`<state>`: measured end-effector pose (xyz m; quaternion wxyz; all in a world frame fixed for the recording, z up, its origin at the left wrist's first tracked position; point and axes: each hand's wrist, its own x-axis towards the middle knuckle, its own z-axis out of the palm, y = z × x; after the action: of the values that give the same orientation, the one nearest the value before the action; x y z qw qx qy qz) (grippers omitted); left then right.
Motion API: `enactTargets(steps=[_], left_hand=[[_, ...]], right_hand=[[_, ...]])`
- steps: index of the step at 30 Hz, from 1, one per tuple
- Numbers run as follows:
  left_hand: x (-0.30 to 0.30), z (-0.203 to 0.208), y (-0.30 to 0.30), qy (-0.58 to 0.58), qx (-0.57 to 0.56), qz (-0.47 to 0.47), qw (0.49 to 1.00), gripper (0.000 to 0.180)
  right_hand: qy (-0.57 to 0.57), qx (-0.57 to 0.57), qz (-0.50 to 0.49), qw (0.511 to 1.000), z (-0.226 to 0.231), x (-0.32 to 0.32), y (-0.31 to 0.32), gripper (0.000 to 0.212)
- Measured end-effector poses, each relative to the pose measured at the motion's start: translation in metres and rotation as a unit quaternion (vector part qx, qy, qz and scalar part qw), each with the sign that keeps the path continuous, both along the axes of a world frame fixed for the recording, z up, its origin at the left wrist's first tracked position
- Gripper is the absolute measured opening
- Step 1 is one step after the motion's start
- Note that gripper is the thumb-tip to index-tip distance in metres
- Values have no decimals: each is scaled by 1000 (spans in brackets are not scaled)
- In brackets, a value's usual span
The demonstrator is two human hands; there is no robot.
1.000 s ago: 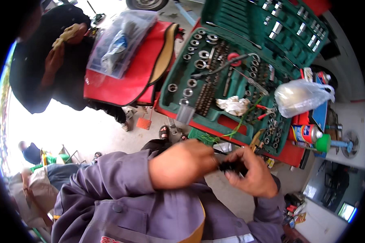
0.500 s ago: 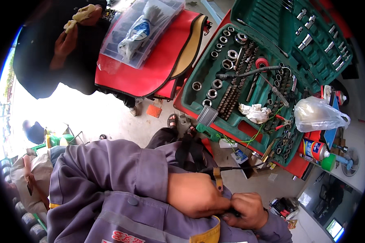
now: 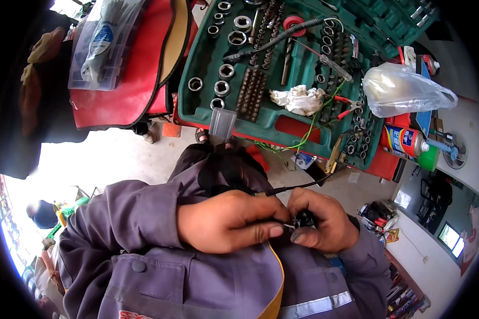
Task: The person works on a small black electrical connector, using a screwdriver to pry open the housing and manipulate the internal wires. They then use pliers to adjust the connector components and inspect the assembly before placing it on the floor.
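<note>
**Small black part in hand beside an open case of sockets**

A worker in a grey-purple jacket (image 3: pixel 207 276) bends over a small black part (image 3: pixel 305 218), held on the near side of a green case (image 3: pixel 197 109) and apart from it. From where I stand, the right hand (image 3: pixel 324 220) has thumb and fingers closed around the part. The left hand (image 3: pixel 229 220) comes up just beside it, fingers curled, the thumb and forefinger narrowed toward a thin, bright end at the part; whether they grip it, I cannot tell. A dark lead (image 3: pixel 303 189) runs between the hands and the case.

Inside the case sit chrome sockets (image 3: pixel 222 87), rows of bits (image 3: pixel 253 93), a crumpled white rag (image 3: pixel 298 100) and a red clip (image 3: pixel 344 114). A green wire (image 3: pixel 313 126) trails over its near edge. To the right of the case lie a knotted plastic bag (image 3: pixel 399 87) and a spray can (image 3: pixel 400 142). To its left, a clear box (image 3: pixel 109 77) rests on a red cover (image 3: pixel 127 103). Beyond that cover, a co-worker in dark clothes (image 3: pixel 16 138) holds a yellowish cloth (image 3: pixel 42 48).
</note>
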<state>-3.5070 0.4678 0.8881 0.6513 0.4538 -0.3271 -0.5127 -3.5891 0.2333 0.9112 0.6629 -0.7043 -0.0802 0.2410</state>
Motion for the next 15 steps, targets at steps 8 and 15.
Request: enactTargets(steps=[8,15], left_hand=[[7,11,-2,82,19,-12,996,24],[5,11,1,49,24,-16,998,22]], right_hand=[[191,165,-53,966,-2,-4,0,31],[48,113,-81,989,-5,-11,5,26]])
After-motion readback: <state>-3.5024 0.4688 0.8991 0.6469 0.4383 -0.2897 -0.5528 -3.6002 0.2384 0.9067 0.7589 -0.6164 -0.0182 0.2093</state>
